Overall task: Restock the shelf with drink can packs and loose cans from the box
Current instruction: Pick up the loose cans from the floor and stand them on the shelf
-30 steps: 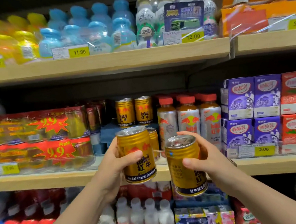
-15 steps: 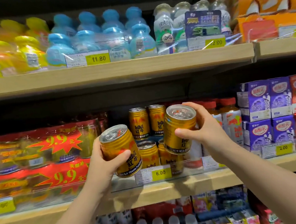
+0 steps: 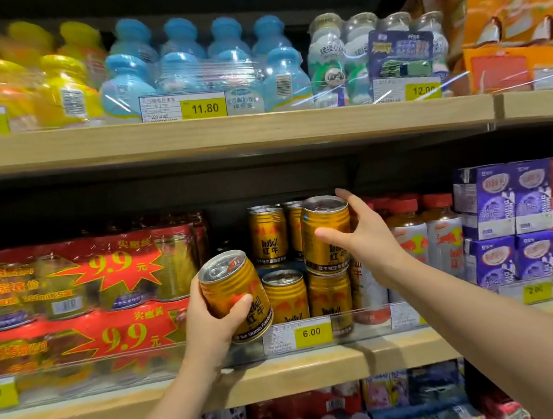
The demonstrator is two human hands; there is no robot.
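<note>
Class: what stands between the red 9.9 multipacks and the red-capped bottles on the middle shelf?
Head view: stacked gold cans, plus the gold can in the left hand and another gold can under the right hand.

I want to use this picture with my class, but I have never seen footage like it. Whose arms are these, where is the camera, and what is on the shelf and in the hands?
There is no machine here. The arms belong to a person stocking a shop shelf, and the single camera sits on that person's head, looking forward and down, so you see roughly what they see.

The left hand grips a gold metal drink can, tilted, in front of the wooden middle shelf. The right hand holds a second gold can upright on top of a gold can in the front row, making a second layer.

To the left lie red shrink-wrapped can packs marked 9.9. To the right stand silver bottles with red caps and purple drink cartons. A yellow price tag reads 6.00.
</note>
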